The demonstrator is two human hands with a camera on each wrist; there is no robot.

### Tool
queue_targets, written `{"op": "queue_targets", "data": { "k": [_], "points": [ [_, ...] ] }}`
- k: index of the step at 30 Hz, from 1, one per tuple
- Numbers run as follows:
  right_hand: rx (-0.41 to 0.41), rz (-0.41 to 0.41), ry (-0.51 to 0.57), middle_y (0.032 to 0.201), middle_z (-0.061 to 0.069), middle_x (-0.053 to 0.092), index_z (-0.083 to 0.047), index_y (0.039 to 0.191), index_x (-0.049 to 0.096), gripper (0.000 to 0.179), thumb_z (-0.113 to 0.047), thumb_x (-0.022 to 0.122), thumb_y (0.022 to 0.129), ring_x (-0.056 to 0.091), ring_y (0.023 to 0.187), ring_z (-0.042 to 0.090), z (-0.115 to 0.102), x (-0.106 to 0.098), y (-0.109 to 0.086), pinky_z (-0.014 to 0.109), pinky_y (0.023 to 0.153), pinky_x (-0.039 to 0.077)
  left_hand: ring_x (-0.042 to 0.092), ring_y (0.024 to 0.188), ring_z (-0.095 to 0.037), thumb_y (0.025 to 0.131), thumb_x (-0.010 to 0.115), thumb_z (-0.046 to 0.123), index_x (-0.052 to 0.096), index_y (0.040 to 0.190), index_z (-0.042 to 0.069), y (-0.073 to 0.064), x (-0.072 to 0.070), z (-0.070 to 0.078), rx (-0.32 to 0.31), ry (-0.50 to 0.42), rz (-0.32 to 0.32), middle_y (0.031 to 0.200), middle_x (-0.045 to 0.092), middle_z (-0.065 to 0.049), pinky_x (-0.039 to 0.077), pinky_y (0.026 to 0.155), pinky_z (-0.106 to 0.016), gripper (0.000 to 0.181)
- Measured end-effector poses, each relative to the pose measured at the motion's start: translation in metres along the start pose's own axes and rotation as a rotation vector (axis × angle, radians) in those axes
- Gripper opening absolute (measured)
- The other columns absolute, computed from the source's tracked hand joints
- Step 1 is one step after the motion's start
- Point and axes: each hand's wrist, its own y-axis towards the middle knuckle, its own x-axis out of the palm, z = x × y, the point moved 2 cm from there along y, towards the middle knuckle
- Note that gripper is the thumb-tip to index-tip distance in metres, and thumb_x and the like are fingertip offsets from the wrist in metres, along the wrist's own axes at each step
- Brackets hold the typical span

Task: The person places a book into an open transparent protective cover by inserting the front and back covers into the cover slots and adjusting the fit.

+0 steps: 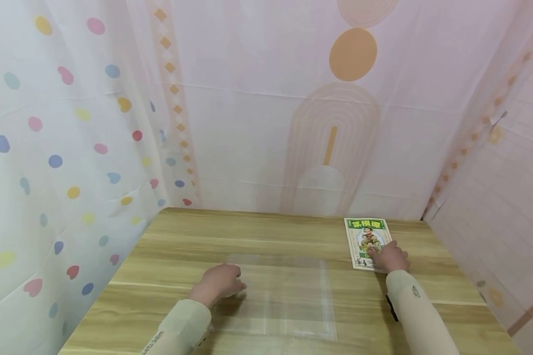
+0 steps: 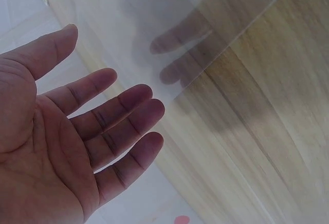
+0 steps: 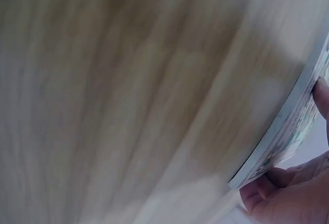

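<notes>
At the right of the table lies a book (image 1: pixel 367 241) with a green title band and cartoon figures on its cover. My right hand (image 1: pixel 392 257) grips its right edge, the thumb on the front cover and the fingers (image 3: pixel 257 190) curled at the edge. A clear plastic book cover (image 1: pixel 288 296) lies flat on the table, with pale lines down its middle and a band along its right side. My left hand (image 1: pixel 219 283) hovers at the left edge of this cover, holding nothing. In the left wrist view its fingers (image 2: pixel 123 111) are spread and slightly bent.
Beneath everything is a wood-grain table (image 1: pixel 248 231). Behind it hangs a pale curtain (image 1: pixel 240 148) with an arch pattern. A dotted curtain (image 1: pixel 84 172) borders the left side, and another patterned cloth (image 1: pixel 502 207) the right.
</notes>
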Motion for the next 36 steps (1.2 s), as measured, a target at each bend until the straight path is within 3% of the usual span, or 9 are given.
{"op": "queue_targets", "data": {
  "k": [4, 17, 26, 36],
  "points": [
    [0.007, 0.014, -0.018, 0.124, 0.049, 0.042, 0.028, 0.134, 0.022, 0.093, -0.048, 0.057, 0.096, 0.042, 0.115, 0.062, 0.003, -0.001, -0.002, 0.065, 0.089, 0.042, 0.065, 0.099, -0.036, 0.089, 0.072, 0.026, 0.069, 0.109, 0.000, 0.002, 0.002, 0.000, -0.001, 0.007, 0.002, 0.108, 0.070, -0.015, 0.052, 0.086, -0.052, 0.033],
    [0.001, -0.094, -0.021, 0.122, 0.048, 0.043, 0.027, 0.130, 0.030, 0.085, -0.039, 0.067, 0.093, 0.045, 0.112, 0.059, -0.002, -0.014, -0.009, 0.064, 0.089, 0.044, 0.065, 0.101, -0.037, 0.090, 0.072, 0.027, 0.069, 0.111, 0.000, 0.004, 0.004, 0.002, 0.009, 0.016, 0.004, 0.109, 0.070, -0.016, 0.052, 0.087, -0.052, 0.034],
    [-0.005, -0.118, -0.028, 0.122, 0.048, 0.041, 0.027, 0.128, 0.036, 0.085, -0.039, 0.072, 0.088, 0.044, 0.113, 0.060, -0.003, -0.019, -0.010, 0.065, 0.090, 0.043, 0.065, 0.102, -0.037, 0.090, 0.071, 0.028, 0.069, 0.112, 0.001, 0.005, 0.004, 0.001, 0.003, 0.027, -0.007, 0.110, 0.069, -0.015, 0.052, 0.086, -0.052, 0.035],
    [-0.001, -0.104, 0.002, 0.107, 0.039, 0.055, 0.021, 0.112, 0.055, 0.061, -0.033, 0.072, 0.089, 0.054, 0.100, 0.052, 0.003, -0.022, -0.008, 0.056, 0.080, 0.050, 0.063, 0.105, -0.037, 0.091, 0.071, 0.028, 0.068, 0.113, 0.000, 0.006, 0.004, 0.000, -0.010, 0.039, -0.008, 0.112, 0.068, -0.016, 0.051, 0.089, -0.052, 0.036]
  ]
}}
